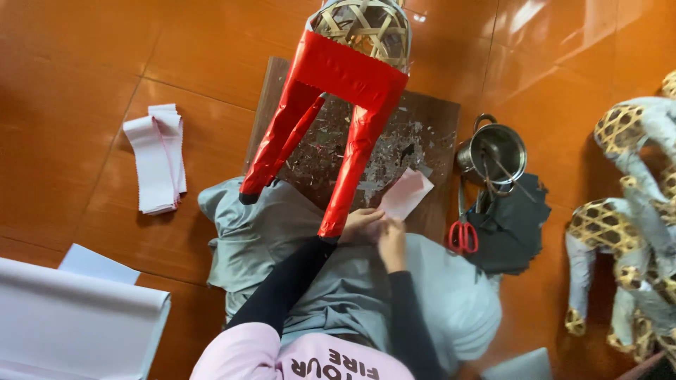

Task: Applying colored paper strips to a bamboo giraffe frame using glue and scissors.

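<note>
A woven bamboo frame point(366, 24) partly wrapped in glossy red paper point(345, 70) stands over my lap, its two red legs pointing down toward me. My left hand point(360, 224) is at the lower end of the right red leg point(348, 176) and pinches a pale pink paper piece point(407, 193). My right hand point(393, 245) grips the same paper from below, touching the left hand. Both arms wear black sleeves. How the fingers sit under the paper is hidden.
A dark wooden board point(429, 134) flecked with paper scraps lies under the frame. Right of it are a metal pot point(493, 151), red scissors point(462, 236) and dark grey paper point(517, 225). Paper-covered bamboo figures point(627, 211) stand far right. White strips point(158, 162) and white sheets point(70, 317) lie left.
</note>
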